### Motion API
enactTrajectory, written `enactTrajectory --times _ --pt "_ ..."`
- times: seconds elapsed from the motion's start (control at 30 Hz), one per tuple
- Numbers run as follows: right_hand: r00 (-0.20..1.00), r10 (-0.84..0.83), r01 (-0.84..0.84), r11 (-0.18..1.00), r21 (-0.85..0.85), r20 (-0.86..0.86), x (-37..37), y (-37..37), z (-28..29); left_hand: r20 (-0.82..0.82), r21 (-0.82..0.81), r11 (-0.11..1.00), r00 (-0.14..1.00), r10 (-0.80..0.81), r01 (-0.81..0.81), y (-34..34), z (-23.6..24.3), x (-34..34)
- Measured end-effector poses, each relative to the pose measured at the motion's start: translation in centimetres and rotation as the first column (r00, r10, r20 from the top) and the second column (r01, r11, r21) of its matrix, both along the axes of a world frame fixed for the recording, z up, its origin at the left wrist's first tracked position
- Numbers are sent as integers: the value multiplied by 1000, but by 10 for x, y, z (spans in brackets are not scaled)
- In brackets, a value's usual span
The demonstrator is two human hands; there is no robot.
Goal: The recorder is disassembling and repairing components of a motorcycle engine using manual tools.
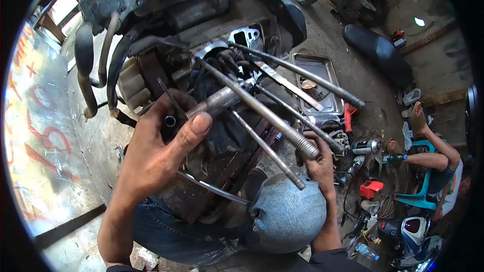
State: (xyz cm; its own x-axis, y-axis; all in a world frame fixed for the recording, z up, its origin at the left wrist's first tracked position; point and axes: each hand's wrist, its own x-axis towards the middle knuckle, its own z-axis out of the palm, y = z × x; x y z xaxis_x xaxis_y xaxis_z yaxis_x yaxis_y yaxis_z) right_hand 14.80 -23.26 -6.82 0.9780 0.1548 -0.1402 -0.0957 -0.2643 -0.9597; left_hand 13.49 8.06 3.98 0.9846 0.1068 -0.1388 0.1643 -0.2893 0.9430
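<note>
My left hand (pixel 161 143) is closed on a grey metal tube (pixel 219 100), the thumb lying along its near end. The tube's far end reaches in among the long studs at the open motorcycle engine (pixel 206 50). Several studs stick out toward me, among them a thick one with a threaded end (pixel 297 141) and a thinner one (pixel 269 151) below it. My right hand (pixel 320 166) is at the thick stud's threaded end, fingers curled. That stud partly covers the fingers, so what they hold cannot be made out. A thin rod (pixel 169 95) rises beside my left fingers.
A metal tray (pixel 330 70) with parts in it lies beyond the studs; a flat metal strip (pixel 287 83) slants before it. A spray can (pixel 365 146), a red box (pixel 371 189) and a black seat (pixel 378 53) lie on the right. Another person's leg (pixel 428 161) shows there.
</note>
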Motion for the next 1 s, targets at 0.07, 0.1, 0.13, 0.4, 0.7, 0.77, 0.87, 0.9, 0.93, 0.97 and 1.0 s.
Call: enactTrajectory --times 0.07,0.1,0.13,0.4,0.7,0.77,0.87,0.9,0.93,0.97,1.0 --pt "999 16 -16 1000 -2 35 -4 -1 -14 39 -1 1000 999 10 -10 2 -4 0" --pt "997 38 -38 999 -4 62 -6 -1 -19 70 -4 1000 997 24 -24 3 -2 -2" --pt "998 36 -31 994 -109 48 -8 -2 -22 14 -12 1000 1000 2 -2 5 3 -2" --pt "989 107 -129 963 -238 -104 -33 -17 -79 150 75 997 988 -36 25 9 -10 -7" --pt "951 283 -309 892 -329 -126 -56 -32 -131 314 196 968 945 89 -156 2 -45 -35" --pt "977 191 -209 945 -250 -97 -49 -24 -108 431 125 933 865 256 -338 -2 -62 -49" --pt "994 94 -97 994 -52 -63 -25 -10 -55 387 124 872 833 396 -473 -20 -80 -60" --pt "990 72 -60 993 102 -120 -15 -3 -28 370 213 795 800 472 -568 -22 -90 -69" --pt "989 83 -70 991 111 -118 -8 3 -8 378 203 764 769 516 -613 -23 -98 -76" --pt "996 80 -74 988 133 -41 -2 8 11 381 202 759 764 521 -619 -27 -95 -76" --pt "997 72 -77 985 155 34 4 12 22 379 279 713 756 533 -643 -31 -90 -76"
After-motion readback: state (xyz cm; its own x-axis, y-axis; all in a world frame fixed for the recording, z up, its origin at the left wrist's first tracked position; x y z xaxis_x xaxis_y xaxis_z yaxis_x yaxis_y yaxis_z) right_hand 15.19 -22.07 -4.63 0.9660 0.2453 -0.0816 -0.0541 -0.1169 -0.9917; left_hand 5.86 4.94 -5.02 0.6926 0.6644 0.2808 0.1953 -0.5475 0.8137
